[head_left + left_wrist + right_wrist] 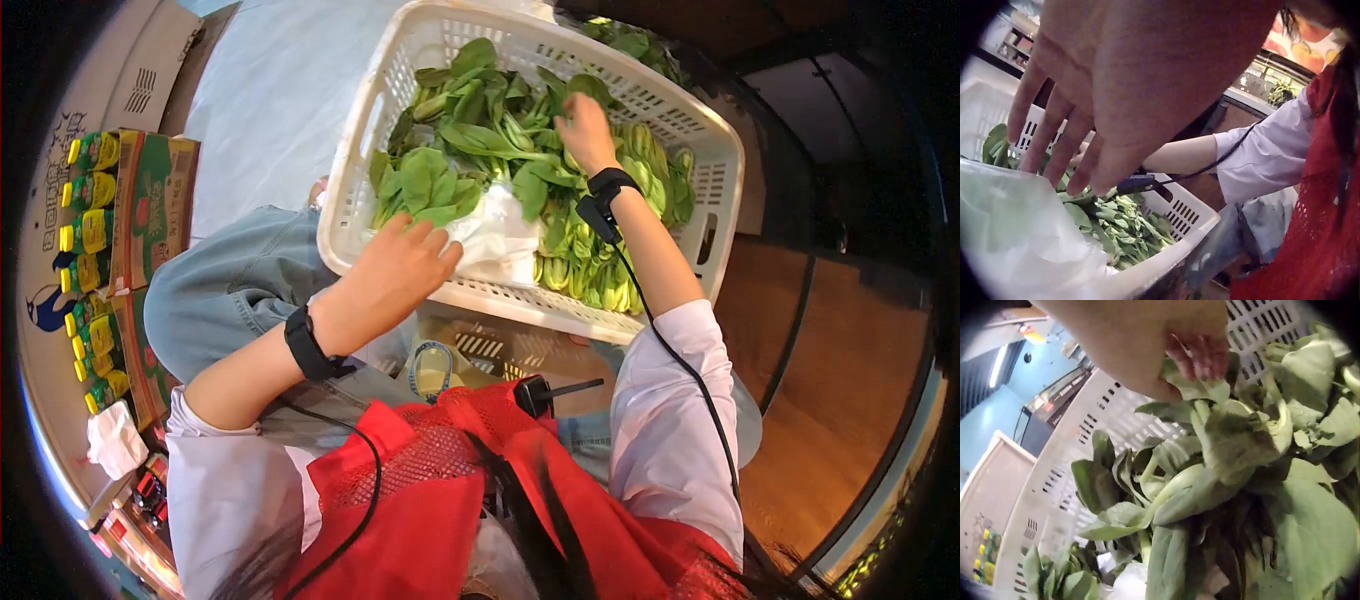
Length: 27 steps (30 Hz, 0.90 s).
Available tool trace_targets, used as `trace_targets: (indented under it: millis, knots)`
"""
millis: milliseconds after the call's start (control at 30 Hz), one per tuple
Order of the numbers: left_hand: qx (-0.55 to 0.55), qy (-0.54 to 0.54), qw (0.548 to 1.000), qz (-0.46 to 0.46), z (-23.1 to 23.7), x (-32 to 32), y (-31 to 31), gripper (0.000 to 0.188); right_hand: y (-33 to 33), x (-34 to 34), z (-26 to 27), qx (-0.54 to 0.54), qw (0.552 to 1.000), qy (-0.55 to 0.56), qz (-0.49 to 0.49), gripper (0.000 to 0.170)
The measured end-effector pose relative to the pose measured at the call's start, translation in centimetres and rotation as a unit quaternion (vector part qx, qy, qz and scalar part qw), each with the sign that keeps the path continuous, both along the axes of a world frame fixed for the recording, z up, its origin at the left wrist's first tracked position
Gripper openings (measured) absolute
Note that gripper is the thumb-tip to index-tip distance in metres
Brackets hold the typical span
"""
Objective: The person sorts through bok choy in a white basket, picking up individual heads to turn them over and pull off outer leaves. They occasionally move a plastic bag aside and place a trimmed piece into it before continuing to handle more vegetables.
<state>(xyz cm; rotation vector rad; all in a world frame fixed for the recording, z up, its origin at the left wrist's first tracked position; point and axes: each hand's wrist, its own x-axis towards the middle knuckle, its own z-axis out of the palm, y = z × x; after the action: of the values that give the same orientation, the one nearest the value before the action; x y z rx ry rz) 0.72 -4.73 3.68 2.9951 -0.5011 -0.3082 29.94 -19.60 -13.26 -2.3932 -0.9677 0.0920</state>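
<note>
While the left hand (388, 272) holds fingers extended beside white plastic (497, 238), the right hand (588, 134), grip unclear, curls among broad-leaved, pale-stemmed greens (482, 139).

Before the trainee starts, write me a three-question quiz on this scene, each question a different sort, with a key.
1. What colour is the basket that holds the leafy greens?
2. True or false: both of the person's wrists wear black bands.
3. Which is nearer the white plastic in the basket?
A) right hand
B) left hand

Key: 1. White. 2. True. 3. B.
</note>
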Motion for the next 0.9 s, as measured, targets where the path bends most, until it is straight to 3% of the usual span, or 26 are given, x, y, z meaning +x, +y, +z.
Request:
trace_targets:
  millis: [33,67,133,233,333,467,567,667,700,800,900]
  knots:
    - [-0.005,0.008,1.0,-0.003,0.2,0.0,0.0,0.022,1.4,-0.2,0.2,-0.014,0.996,0.077,0.048,0.028]
    - [-0.01,0.003,1.0,-0.001,0.2,-0.1,0.1,0.022,2.5,-0.2,-1.2,-0.03,0.994,0.067,0.083,0.029]
    - [-0.019,-0.007,1.0,0.001,0.0,-0.4,0.1,0.023,4.5,-0.9,-1.8,-0.176,0.977,0.098,0.069,0.032]
    - [-0.021,0.002,1.0,0.007,0.3,-0.6,0.3,0.024,6.0,-2.3,-2.3,-0.326,0.941,0.002,0.089,0.042]
    - [-0.01,-0.009,1.0,0.009,0.0,-0.9,0.3,0.024,7.2,-2.7,-2.8,-0.363,0.93,0.031,0.052,0.049]
    - [0.008,-0.035,0.999,0.006,0.6,-1.2,0.2,0.023,6.7,-0.7,-0.6,-0.287,0.955,0.041,0.055,0.048]
    - [0.002,-0.045,0.999,-0.002,0.8,-1.3,-0.1,0.023,3.9,1.4,1.0,-0.151,0.979,0.136,0.01,0.035]
    - [-0.015,-0.054,0.998,-0.013,1.0,-1.1,0.0,0.021,0.9,0.8,7.2,-0.114,0.956,0.266,-0.055,0.037]
    - [-0.018,-0.053,0.998,-0.014,1.1,-0.9,0.0,0.02,-0.2,0.8,7.8,-0.049,0.931,0.353,-0.081,0.037]
    - [-0.065,-0.06,0.996,-0.012,0.8,-0.4,-0.7,0.015,-3.6,0.4,10.3,0.041,0.878,0.475,-0.052,0.036]
    - [-0.131,-0.055,0.99,0.006,0.4,0.7,-1.2,0.014,-4.9,-2.6,13.9,0.16,0.859,0.479,-0.08,0.036]
